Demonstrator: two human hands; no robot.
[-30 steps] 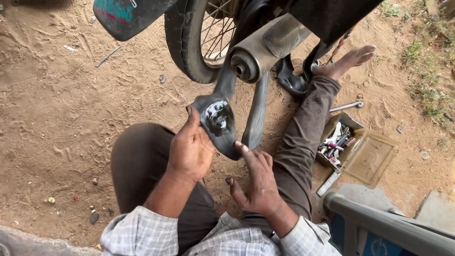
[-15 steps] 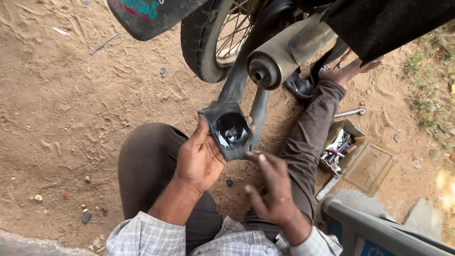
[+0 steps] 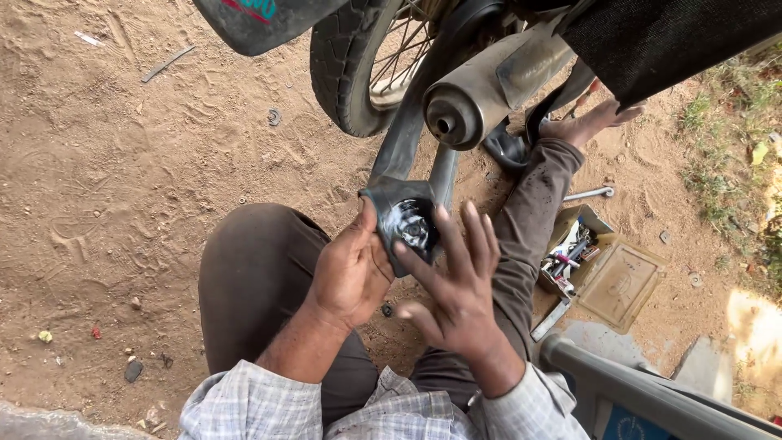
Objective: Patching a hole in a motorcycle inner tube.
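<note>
I sit on sandy ground beside the rear wheel [image 3: 358, 65] of a motorcycle. My left hand [image 3: 352, 269] grips a black rubber inner tube [image 3: 399, 208] that is folded over in front of me, thumb on its left edge. A shiny wet patch on the tube [image 3: 414, 228] faces up. My right hand [image 3: 458, 281] is open with fingers spread, hovering just right of and over the patch, its fingertips near the tube. The rest of the tube runs up toward the wheel and the chrome exhaust pipe [image 3: 481, 94].
An open metal toolbox [image 3: 595, 273] with small tools lies at the right by my stretched leg [image 3: 533, 212]. A metal wrench [image 3: 588, 194] lies on the dirt near my bare foot [image 3: 590, 121]. A grey bar [image 3: 652, 387] sits at the lower right. Grass edges the far right.
The view has shifted right and the tube patch now shows wet and shiny. My right hand has risen from below the tube to beside the patch, fingers spread. My left hand keeps its grip.
</note>
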